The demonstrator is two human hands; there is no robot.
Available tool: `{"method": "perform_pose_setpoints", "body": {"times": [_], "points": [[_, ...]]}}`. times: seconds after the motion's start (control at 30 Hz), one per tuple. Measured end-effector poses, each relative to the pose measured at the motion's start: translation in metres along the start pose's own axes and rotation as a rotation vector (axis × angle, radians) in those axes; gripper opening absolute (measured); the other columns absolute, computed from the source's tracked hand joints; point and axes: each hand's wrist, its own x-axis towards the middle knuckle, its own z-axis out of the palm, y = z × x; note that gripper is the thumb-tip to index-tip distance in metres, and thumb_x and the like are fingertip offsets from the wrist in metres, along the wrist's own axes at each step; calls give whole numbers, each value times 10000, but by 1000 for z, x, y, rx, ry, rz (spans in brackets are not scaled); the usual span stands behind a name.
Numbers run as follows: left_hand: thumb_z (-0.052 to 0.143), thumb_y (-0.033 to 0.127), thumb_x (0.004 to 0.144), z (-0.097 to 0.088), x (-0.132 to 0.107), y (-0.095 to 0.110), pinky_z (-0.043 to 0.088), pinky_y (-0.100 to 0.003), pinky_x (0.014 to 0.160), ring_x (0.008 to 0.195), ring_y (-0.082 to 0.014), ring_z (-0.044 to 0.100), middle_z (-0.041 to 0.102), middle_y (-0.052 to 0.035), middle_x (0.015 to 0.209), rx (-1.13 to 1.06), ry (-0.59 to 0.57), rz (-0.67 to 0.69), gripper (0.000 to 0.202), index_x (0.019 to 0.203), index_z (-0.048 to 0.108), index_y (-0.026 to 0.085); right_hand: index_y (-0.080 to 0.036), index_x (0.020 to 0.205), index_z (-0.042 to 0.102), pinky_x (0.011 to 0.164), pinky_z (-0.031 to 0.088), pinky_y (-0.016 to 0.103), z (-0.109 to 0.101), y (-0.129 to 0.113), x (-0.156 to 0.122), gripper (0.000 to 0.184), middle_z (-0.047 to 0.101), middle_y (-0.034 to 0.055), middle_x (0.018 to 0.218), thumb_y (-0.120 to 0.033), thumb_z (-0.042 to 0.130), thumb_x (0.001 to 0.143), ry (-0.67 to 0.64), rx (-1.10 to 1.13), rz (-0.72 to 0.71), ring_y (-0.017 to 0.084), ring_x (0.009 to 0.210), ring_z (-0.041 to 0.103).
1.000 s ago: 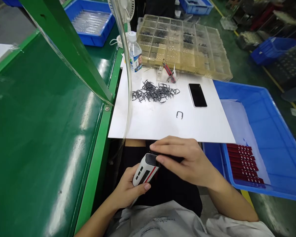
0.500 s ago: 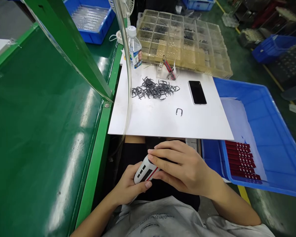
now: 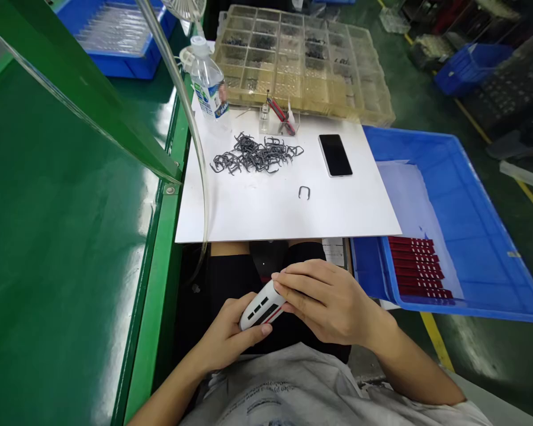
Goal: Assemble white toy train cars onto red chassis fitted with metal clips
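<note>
You cradle the white handheld device [image 3: 261, 309] over your lap [image 3: 228, 278] in your left hand [image 3: 224, 334], right hand [image 3: 326, 302] pressed together over its end; that end seems under work, and needs a steady hold next.

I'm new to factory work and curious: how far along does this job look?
Apparently done: rows of red strips lie in the blue crate. In hand: the left hand grips a white device with black and red markings, and the right hand clasps its end. Apparently remaining: a tangled heap of dark metal clips on the white board, with one clip lying apart.
</note>
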Motion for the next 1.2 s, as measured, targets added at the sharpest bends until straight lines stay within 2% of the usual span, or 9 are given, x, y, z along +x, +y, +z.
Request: {"method": "perform_pose_setpoints", "body": {"times": [0.13, 0.37, 0.53, 0.67, 0.77, 0.9, 1.0, 1.1, 1.2], "points": [[743, 547, 1040, 6, 2, 1, 457, -210, 525, 583, -111, 554, 575, 38, 744, 28, -55, -6, 364, 1077, 704, 187, -49, 1352, 734, 866, 721, 420, 4, -6, -16, 307, 829, 196, 1252, -96, 684, 1053, 95, 100, 113, 263, 1069, 767], [698, 511, 1077, 20, 4, 6, 379, -226, 542, 595, -104, 506, 560, 53, 749, 158, -52, -44, 314, 1078, 662, 199, -72, 1378, 734, 962, 710, 449, 10, -35, -41, 352, 825, 176, 1299, -37, 686, 1032, 149, -6, 341, 271, 1117, 773], [689, 452, 1091, 18, 7, 21, 338, -238, 563, 623, -109, 461, 573, 62, 762, 395, -66, -20, 238, 1101, 667, 215, -60, 1398, 728, 982, 712, 451, 11, -28, -59, 371, 817, 188, 1295, -39, 698, 1029, 242, 94, 276, 277, 1182, 756], [675, 422, 1099, 23, 5, 25, 379, -238, 580, 628, -118, 525, 633, 59, 785, 485, -103, 34, 204, 1173, 664, 232, -55, 1386, 743, 974, 715, 449, 9, -22, -68, 359, 825, 192, 1286, -64, 706, 1028, 279, 128, 224, 274, 1199, 762], [669, 401, 1104, 30, 0, 23, 406, -239, 575, 607, -122, 572, 669, 62, 786, 572, -63, 106, 220, 1256, 647, 242, -18, 1350, 753, 1003, 722, 433, 6, -29, -73, 347, 829, 210, 1279, -40, 701, 1008, 282, 107, 189, 273, 1224, 769], [659, 388, 1114, 36, -6, 24, 471, -247, 581, 641, -144, 668, 740, 35, 860, 744, 26, 188, 237, 1299, 618, 246, 28, 1385, 729, 1059, 721, 447, 1, -39, -82, 417, 817, 232, 1331, 13, 678, 971, 219, -93, 183, 304, 1273, 772], [644, 403, 1125, 42, -9, 29, 529, -260, 603, 687, -168, 732, 776, 4, 932, 871, 83, 251, 259, 1317, 592, 236, -5, 1440, 703, 1109, 706, 463, 2, -40, -90, 415, 809, 218, 1365, -66, 664, 1031, 228, -17, 188, 305, 1343, 749], [608, 427, 1144, 50, -9, 32, 554, -272, 592, 687, -186, 759, 788, -17, 957, 966, 118, 263, 274, 1330, 583, 227, -41, 1528, 639, 1118, 694, 519, 10, -41, -94, 478, 790, 227, 1393, -243, 683, 1097, 313, 100, 304, 319, 1382, 723], [553, 454, 1165, 57, -9, 33, 548, -286, 550, 655, -206, 761, 782, -22, 923, 1084, 161, 268, 271, 1302, 586, 223, -27, 1600, 569, 1115, 686, 540, 17, -45, -93, 556, 771, 255, 1415, -256, 679, 1106, 313, 5, 421, 332, 1355, 732]]}}
